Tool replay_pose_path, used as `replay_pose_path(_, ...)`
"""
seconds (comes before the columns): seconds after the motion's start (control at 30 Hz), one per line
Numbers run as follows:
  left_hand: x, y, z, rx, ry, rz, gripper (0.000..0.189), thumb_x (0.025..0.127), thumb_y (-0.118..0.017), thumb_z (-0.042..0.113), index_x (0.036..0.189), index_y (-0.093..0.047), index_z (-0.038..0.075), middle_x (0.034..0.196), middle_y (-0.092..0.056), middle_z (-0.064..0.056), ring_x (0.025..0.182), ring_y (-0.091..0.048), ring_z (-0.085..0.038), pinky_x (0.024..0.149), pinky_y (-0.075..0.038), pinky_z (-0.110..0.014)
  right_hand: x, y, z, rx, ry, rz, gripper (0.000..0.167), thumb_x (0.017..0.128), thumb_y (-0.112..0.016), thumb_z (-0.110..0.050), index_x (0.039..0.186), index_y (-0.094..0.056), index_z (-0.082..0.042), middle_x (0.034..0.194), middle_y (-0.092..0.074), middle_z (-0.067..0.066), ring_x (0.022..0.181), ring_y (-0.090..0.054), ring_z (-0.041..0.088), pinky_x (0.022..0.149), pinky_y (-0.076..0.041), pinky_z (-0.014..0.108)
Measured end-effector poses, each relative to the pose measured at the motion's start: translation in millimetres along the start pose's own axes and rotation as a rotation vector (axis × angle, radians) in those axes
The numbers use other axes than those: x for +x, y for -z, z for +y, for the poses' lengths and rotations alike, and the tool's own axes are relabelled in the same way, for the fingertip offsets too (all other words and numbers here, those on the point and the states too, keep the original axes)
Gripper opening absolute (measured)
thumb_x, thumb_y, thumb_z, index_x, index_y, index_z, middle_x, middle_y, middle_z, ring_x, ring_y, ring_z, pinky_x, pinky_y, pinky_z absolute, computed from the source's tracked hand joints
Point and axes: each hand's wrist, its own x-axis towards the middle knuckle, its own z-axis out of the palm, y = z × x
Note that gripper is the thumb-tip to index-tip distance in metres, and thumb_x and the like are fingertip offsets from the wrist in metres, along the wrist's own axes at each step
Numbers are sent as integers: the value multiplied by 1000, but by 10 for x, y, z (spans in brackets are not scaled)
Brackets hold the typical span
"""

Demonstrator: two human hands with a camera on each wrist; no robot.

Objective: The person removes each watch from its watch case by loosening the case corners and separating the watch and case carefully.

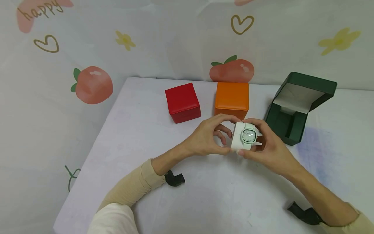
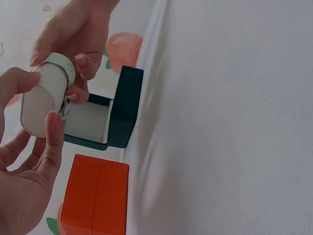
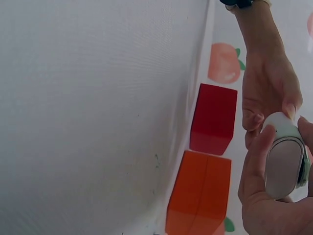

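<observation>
A pale mint wristwatch [image 1: 249,136] with a squarish dial is strapped round a white watch cushion [image 1: 237,136]. My left hand [image 1: 208,136] pinches the cushion's left end between thumb and forefinger, its other fingers loosely bent. On the other side my right hand [image 1: 270,146] grips the watch end, thumb below and forefinger above. Both hold it above the table, dial toward the head view. Just behind, to the right, a dark green watch box [image 1: 301,126] stands with its lid raised, showing a recess inside. The left wrist view shows the cushion's oval white end [image 2: 38,110].
A closed red box [image 1: 182,102] and a closed orange box [image 1: 232,97] stand at the back of the white table [image 1: 140,130]. Behind them hangs a white cloth [image 1: 175,39] printed with peaches, hearts and flowers. Black straps [image 1: 175,179] show at the forearms.
</observation>
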Motion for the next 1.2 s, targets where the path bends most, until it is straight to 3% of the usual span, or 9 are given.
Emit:
replay_pose_path(0.2, 4, -3, -1, 5, -4, 3, 69, 75, -78, -5, 137, -49, 5, 134, -51, -5, 94, -68, -21, 74, -61, -37, -13, -27, -9, -2, -14, 29, 80, 81, -81, -3, 145, -37, -19, 126, -45, 0, 87, -58, 23, 70, -57, 23)
replay_pose_path(0.4, 13, -8, -13, 25, 9, -2, 70, 74, -79, -4, 136, -49, 6, 132, -52, -4, 93, -67, -13, 75, -61, -35, -10, -42, 8, -23, 29, 25, 79, 82, -78, 1, 146, -36, -17, 125, -46, 1, 86, -57, 22, 71, -55, 22)
replay_pose_path(0.63, 12, 5, -33, 45, 27, 10, 72, 74, -80, -3, 137, -48, 7, 132, -52, -4, 94, -67, -17, 76, -61, -36, 9, -34, 22, -30, 40, -1, 80, 85, -74, 2, 151, -36, -23, 126, -47, -1, 89, -54, 22, 71, -52, 21)
replay_pose_path(0.87, 7, 13, -53, 15, 22, 2, 69, 74, -78, -3, 137, -49, 6, 130, -53, -5, 93, -68, -18, 75, -61, -37, 9, -2, 28, 18, 67, -45, 82, 85, -72, 6, 153, -35, -20, 129, -47, 3, 91, -58, 21, 77, -54, 19)
replay_pose_path(1.1, 9, 31, -61, -19, 10, -16, 70, 75, -78, -5, 137, -49, 6, 131, -52, -5, 92, -67, -11, 74, -61, -40, -3, 59, 41, 12, 69, -85, 86, 85, -73, 5, 155, -32, -23, 132, -47, 3, 93, -61, 20, 80, -56, 21)
replay_pose_path(1.2, 7, 45, -61, -42, 17, -16, 70, 75, -77, -6, 138, -49, 5, 134, -52, -5, 94, -67, -13, 76, -60, -40, -5, 76, 58, 76, 98, -93, 87, 85, -71, 9, 156, -29, -17, 138, -43, 6, 98, -63, 19, 82, -57, 23)
